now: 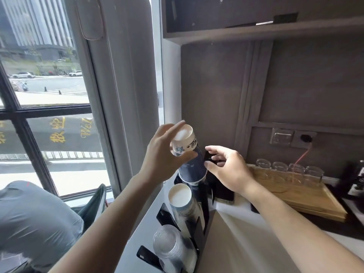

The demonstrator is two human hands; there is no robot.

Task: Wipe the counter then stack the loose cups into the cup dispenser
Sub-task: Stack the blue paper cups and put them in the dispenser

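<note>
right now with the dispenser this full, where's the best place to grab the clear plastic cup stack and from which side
Judging by its pose, grip the clear plastic cup stack around its exposed closed end, coming from above. It stands upside down in the nearest slot of the black cup dispenser, so only that rounded upper part clears the dividers. The left hand holds a paper cup; the right hand looks free.

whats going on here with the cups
A person is loading paper cups into a black cup dispenser at the counter's window end. The left hand grips an upside-down paper cup on top of the dark stack in the far slot. The right hand hovers open beside that stack. Nearer slots hold a white cup stack and clear plastic cups.
</note>
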